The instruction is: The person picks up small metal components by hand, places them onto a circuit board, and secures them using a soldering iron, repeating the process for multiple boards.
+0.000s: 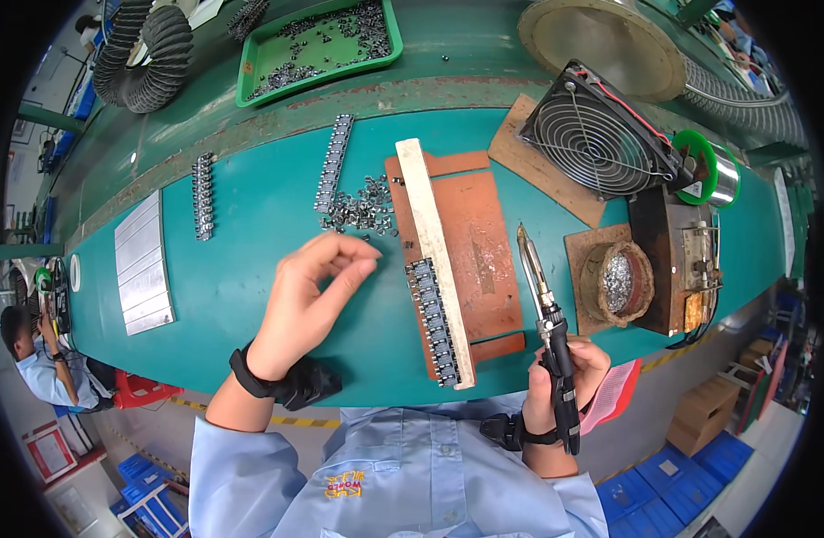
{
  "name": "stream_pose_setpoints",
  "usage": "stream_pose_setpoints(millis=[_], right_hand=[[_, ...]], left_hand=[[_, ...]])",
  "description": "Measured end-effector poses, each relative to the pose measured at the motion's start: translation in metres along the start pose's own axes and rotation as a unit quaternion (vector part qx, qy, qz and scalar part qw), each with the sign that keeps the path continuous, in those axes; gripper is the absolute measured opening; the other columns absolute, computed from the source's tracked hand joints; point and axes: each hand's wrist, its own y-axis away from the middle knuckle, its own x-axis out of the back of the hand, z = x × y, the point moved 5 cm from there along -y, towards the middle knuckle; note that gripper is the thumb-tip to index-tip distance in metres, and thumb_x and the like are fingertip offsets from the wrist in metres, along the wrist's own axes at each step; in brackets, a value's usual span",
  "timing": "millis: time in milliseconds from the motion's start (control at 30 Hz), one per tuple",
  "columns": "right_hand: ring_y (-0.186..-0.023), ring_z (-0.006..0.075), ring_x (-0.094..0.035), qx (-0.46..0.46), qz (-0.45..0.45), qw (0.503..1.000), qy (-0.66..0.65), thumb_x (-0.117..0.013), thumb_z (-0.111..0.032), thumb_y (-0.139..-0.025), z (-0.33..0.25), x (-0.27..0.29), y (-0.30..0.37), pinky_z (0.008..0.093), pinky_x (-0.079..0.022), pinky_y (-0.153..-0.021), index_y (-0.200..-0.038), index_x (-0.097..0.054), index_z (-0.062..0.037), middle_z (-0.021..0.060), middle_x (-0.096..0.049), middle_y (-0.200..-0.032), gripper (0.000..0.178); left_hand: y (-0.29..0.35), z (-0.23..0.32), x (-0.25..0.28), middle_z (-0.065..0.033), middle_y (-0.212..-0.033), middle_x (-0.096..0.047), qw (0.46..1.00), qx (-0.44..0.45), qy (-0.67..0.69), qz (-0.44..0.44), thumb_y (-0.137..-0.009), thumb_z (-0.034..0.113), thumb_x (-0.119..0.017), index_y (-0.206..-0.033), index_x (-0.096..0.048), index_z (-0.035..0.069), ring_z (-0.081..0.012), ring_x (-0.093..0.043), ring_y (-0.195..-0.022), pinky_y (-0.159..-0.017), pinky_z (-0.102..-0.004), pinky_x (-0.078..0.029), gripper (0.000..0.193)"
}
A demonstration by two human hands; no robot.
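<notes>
My right hand (573, 372) is wrapped round the black handle of a soldering iron (555, 336). Its metal tip points away from me, over the mat right of a reddish-brown board (479, 242). A pale wooden bar (433, 242) lies lengthwise across that board. Along the bar's near left side sits a strip of small circuit boards (434, 323). My left hand (309, 291) hovers left of the bar, thumb and forefinger pinched together; whatever is between them is too small to tell. Just beyond it lies a loose pile of small metal parts (363, 208).
Two more board strips, one (334, 161) by the pile and one (203, 197) farther left, lie near a silvery plate (144, 263). At right stand a fan (600, 134), a solder spool (721, 179) and a round pot (616, 282). A green tray (318, 49) of parts sits behind.
</notes>
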Motion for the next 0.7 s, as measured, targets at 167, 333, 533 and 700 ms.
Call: stream_pose_setpoints(millis=[167, 333, 533, 700], right_hand=[[-0.071, 0.0136, -0.050, -0.001, -0.002, 1.000, 0.008, -0.068, -0.027, -0.075, 0.000, 0.000, 0.000, 0.0238, -0.043, -0.061, -0.105, -0.037, -0.0048, 0.0106, -0.047, -0.091, 0.049], [-0.070, 0.0139, -0.050, -0.005, -0.001, 1.000, 0.000, -0.068, -0.029, -0.075, -0.001, -0.002, -0.002, 0.0238, -0.042, -0.060, -0.105, -0.036, -0.0057, 0.0104, -0.047, -0.088, 0.050], [-0.069, 0.0143, -0.049, 0.006, -0.007, 1.000, 0.007, -0.068, -0.030, -0.075, 0.001, -0.001, -0.002, 0.0239, -0.042, -0.059, -0.105, -0.036, -0.0059, 0.0102, -0.047, -0.086, 0.050], [-0.069, 0.0145, -0.049, 0.019, -0.020, 1.000, 0.005, -0.068, -0.030, -0.075, 0.002, -0.001, -0.002, 0.0239, -0.041, -0.059, -0.105, -0.036, -0.0061, 0.0103, -0.047, -0.084, 0.050]], left_hand=[[0.013, -0.005, -0.019, -0.0023, -0.087, -0.057, 0.967, 0.127, 0.190, -0.110, -0.083, 0.005, -0.058, -0.093, -0.054, 0.002, -0.0086, -0.054, -0.074, -0.064, -0.0221, -0.045, 0.011], [0.016, -0.010, -0.033, -0.0015, -0.086, -0.054, 0.929, 0.183, 0.288, -0.141, -0.082, 0.005, -0.059, -0.094, -0.049, 0.004, -0.0082, -0.054, -0.077, -0.066, -0.0243, -0.047, 0.016], [0.013, -0.010, -0.040, -0.0008, -0.085, -0.053, 0.921, 0.182, 0.311, -0.148, -0.081, 0.003, -0.060, -0.093, -0.045, 0.005, -0.0075, -0.053, -0.077, -0.067, -0.0242, -0.048, 0.019], [0.014, -0.010, -0.041, -0.0002, -0.083, -0.053, 0.927, 0.193, 0.288, -0.142, -0.081, 0.003, -0.060, -0.090, -0.045, 0.006, -0.0072, -0.054, -0.076, -0.068, -0.0239, -0.049, 0.018]])
